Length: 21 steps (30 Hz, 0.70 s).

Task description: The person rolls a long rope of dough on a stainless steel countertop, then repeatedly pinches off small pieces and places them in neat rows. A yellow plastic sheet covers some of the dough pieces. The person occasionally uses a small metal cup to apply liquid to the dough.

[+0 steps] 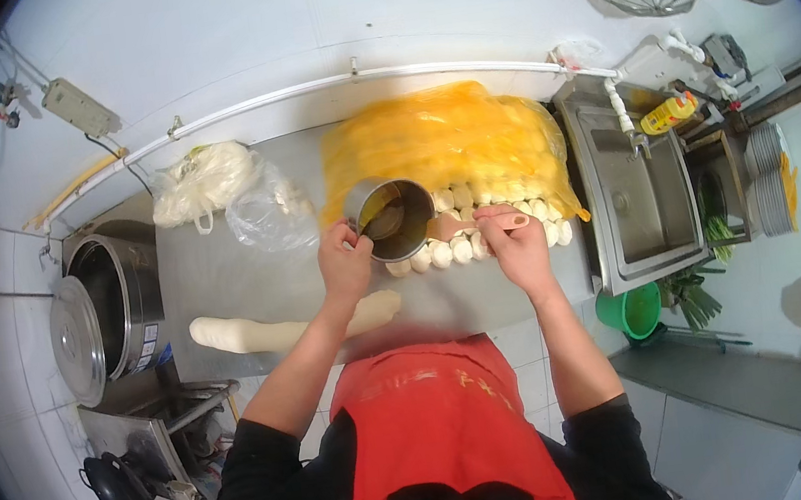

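My left hand [347, 260] grips the rim of a round metal pot [403, 208], which is tilted and holds some liquid. In my right hand [515, 239] is a brush with a pinkish handle [513, 220]; its head is at the pot's right rim. Below and right of the pot lie rows of small pale dough pieces [461, 251] on the metal table [247, 280]. Yellow plastic sheeting [431, 134] covers more rows behind them. A long roll of dough [261, 334] lies near the table's front edge, partly hidden under my left forearm.
Plastic bags [205, 184] with pale contents lie at the table's back left. A steel sink [649, 197] adjoins on the right, a green bucket [630, 312] below it. At the left stand a large metal pot [141, 304] and its lid [78, 342].
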### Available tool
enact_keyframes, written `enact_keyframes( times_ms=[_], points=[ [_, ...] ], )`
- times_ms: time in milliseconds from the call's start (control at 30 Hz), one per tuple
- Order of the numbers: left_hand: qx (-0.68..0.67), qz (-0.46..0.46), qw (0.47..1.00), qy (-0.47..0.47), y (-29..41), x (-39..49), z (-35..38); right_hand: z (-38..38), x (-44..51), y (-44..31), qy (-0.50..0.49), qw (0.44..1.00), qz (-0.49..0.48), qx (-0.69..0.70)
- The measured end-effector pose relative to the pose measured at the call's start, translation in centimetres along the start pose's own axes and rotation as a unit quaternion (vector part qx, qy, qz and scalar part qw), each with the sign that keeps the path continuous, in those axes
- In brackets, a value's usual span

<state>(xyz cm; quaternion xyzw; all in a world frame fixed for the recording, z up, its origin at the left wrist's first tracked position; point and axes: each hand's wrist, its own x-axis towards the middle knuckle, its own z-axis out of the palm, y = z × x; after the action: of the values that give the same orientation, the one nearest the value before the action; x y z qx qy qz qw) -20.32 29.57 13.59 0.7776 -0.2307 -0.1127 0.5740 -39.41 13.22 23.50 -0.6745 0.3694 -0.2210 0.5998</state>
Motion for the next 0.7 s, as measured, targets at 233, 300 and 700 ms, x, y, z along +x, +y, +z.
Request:
enact_keyframes(
  times_ms=[233, 300, 700],
  points=[
    [-0.008, 0.019, 0.999, -0.039, 0.0, -0.1, 1.7, -3.6, -0.9, 0.4, 0.002, 0.996, 0.071, 0.054],
    [0.009, 0.035, 0.999, -0.037, 0.0, 0.1, 2.4, -4.6, -1.6, 0.0, -0.025, 0.997, 0.038, 0.063],
    [-0.100, -0.053, 0.987, -0.110, -1.3, 0.4, 4.8, -9.8, -3.8, 4.9, 0.138, 0.979, 0.061, 0.140]
  ],
)
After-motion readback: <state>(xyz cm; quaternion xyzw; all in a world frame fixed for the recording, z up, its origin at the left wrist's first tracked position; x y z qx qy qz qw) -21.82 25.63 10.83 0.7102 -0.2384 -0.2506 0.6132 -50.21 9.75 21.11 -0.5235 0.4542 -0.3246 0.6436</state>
